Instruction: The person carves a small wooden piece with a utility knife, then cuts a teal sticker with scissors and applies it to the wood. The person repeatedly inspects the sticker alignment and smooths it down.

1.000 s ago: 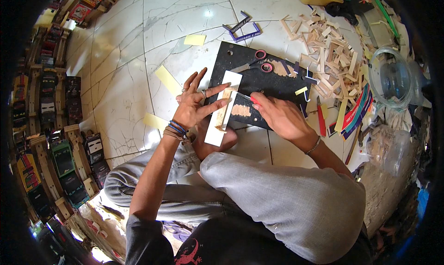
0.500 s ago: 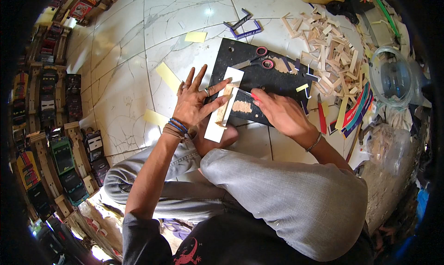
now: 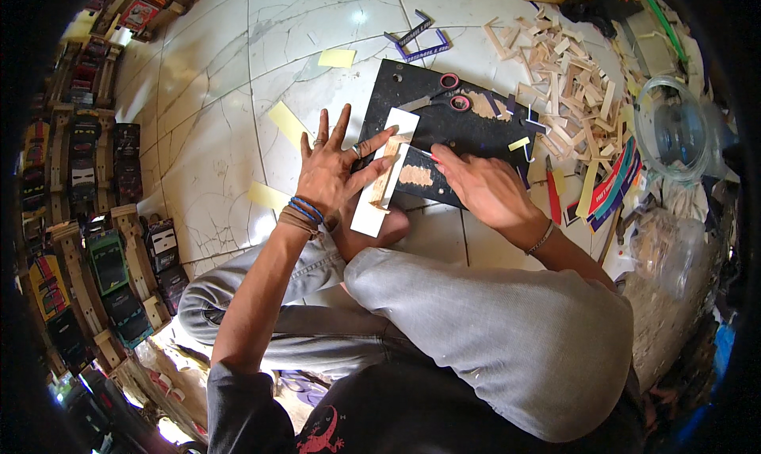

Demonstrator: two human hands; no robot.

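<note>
while rows of small wooden toy trucks [image 3: 95,240] crowd the left edge of the frame, the person sits on the white tiled floor [image 3: 206,137] with knees drawn up at the centre bottom. a few yellow paper strips [image 3: 287,125] lie on the tiles left of centre. the left hand [image 3: 333,172], just left of the middle, is spread wide with its fingers fanned out, and its thumb and forefinger press down on a white strip [image 3: 380,176] that runs slantwise from the middle down toward the knee. a thin wooden stick [image 3: 386,180] lies along that strip, right at the fingertips of the left hand. the strip's upper end rests on a black cutting mat [image 3: 476,133], where a pair of red-handled scissors [image 3: 444,93] lies near the top edge. the right hand [image 3: 479,188], just right of the strip, is closed around a small red-tipped tool [image 3: 434,158] whose point sits near the strip's edge; what kind of tool i cannot tell. further right, a heap of cut wood pieces [image 3: 571,81] spills over the upper right, and a clear glass jar [image 3: 674,129] lies near the right edge.
</note>
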